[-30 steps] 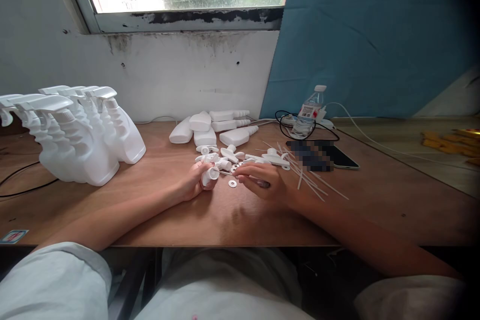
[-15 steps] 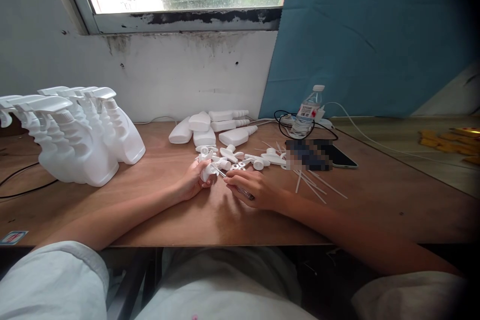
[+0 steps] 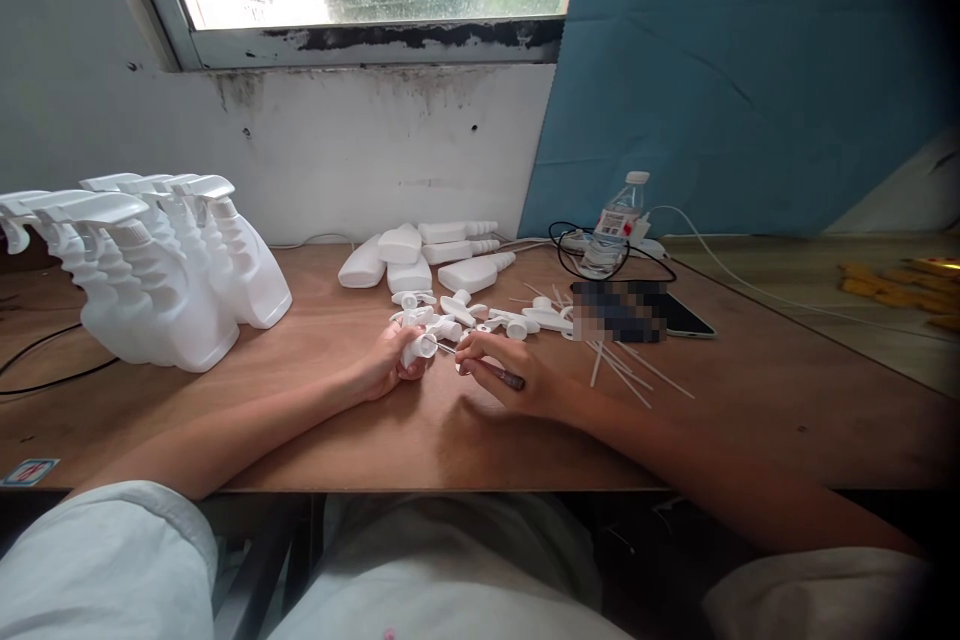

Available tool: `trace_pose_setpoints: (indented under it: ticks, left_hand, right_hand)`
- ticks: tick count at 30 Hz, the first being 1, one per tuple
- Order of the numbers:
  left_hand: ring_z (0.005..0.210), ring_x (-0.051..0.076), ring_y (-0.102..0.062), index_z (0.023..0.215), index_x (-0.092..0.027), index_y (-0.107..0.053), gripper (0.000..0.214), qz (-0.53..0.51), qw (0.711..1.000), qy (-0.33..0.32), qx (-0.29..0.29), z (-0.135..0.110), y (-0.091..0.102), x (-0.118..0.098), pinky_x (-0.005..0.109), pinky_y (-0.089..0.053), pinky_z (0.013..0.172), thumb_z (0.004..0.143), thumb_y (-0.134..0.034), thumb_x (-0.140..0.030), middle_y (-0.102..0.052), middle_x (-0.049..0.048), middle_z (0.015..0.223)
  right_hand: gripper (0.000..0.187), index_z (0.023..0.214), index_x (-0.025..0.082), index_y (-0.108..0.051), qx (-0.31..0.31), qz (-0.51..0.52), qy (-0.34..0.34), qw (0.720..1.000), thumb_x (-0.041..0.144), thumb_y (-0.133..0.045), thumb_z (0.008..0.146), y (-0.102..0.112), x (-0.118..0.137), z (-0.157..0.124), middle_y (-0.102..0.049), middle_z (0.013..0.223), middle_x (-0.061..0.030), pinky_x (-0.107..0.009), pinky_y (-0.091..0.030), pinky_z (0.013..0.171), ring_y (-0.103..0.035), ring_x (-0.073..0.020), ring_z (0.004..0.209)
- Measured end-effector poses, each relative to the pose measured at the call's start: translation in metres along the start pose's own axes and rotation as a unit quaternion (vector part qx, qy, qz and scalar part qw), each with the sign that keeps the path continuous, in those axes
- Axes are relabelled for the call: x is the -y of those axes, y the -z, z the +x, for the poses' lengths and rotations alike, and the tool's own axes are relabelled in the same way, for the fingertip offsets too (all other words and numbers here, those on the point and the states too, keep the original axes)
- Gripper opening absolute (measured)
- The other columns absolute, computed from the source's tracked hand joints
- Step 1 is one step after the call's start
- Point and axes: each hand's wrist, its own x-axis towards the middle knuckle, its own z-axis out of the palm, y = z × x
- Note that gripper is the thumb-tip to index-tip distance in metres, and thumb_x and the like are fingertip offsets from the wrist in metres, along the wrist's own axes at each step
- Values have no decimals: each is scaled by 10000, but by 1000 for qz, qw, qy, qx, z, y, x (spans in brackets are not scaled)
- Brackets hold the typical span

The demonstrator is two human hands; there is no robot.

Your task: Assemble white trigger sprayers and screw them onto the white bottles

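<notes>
My left hand [image 3: 391,360] is closed around a white trigger spray head [image 3: 421,347], whose round cap opening is turned toward my right hand. Fingers wrapped about its handle, my right hand [image 3: 510,372] grips a slim screwdriver [image 3: 448,348] with a thin metal shaft. The shaft's tip points at the cap opening; whether it touches the inside cannot be made out. Just beyond my hands lie several loose white spray heads [image 3: 517,324]. Small white rings [image 3: 486,326] lie among them, partly hidden by my right hand.
Assembled white spray bottles [image 3: 191,305] stand at the left. Empty-necked white bottles [image 3: 472,272] lie at the back. Thin white tubes [image 3: 622,372] are scattered at right, near a phone [image 3: 686,316], a clear water bottle [image 3: 616,225] and cables [image 3: 559,235]. The table's front edge [image 3: 450,491] is near me.
My right hand has turned and shifted slightly right, drawing the screwdriver back a little. The spray head in my left hand has rotated so its round opening shows more.
</notes>
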Motion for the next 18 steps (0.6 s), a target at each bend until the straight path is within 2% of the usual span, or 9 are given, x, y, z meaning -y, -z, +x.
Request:
trace_pose_setpoints:
  ticks: [6, 11, 15, 18]
  left_hand:
    - [371, 53, -353, 869, -206, -396, 349, -5, 1000, -9, 12, -1, -1, -1, 155, -193, 361, 740, -700, -318, -485, -68, 550]
    - [350, 36, -314, 875, -201, -404, 354, 5, 1000, 8, 20, 1, 3, 2, 156, -169, 361, 752, -704, -344, -464, -74, 548]
    - [346, 44, -326, 933, -211, -403, 373, 27, 999, -1, 25, 3, 6, 7, 154, -202, 342, 762, -702, -356, -499, -70, 580]
    - [330, 38, -294, 932, -213, -404, 340, 33, 999, -3, 43, 4, 9, 9, 150, -201, 330, 787, -676, -358, -489, -77, 562]
  right_hand:
    - [93, 946, 194, -492, -4, -86, 84, 993, 110, -461, 920, -5, 4, 1, -631, 884, -86, -278, -443, 611, -573, -165, 699]
    - [95, 969, 200, -508, 17, -16, -19, 1000, 131, -449, 938, -2, 7, 0, -607, 807, -29, -248, -434, 607, -536, -123, 633]
    - [106, 901, 196, -478, 24, -35, 16, 999, 96, -458, 871, -2, 10, 1, -541, 738, -4, -247, -386, 584, -469, -120, 601]
    - [112, 866, 192, -480, 33, 25, -11, 999, 110, -411, 900, -2, 10, 2, -526, 738, -6, -245, -390, 602, -479, -119, 625]
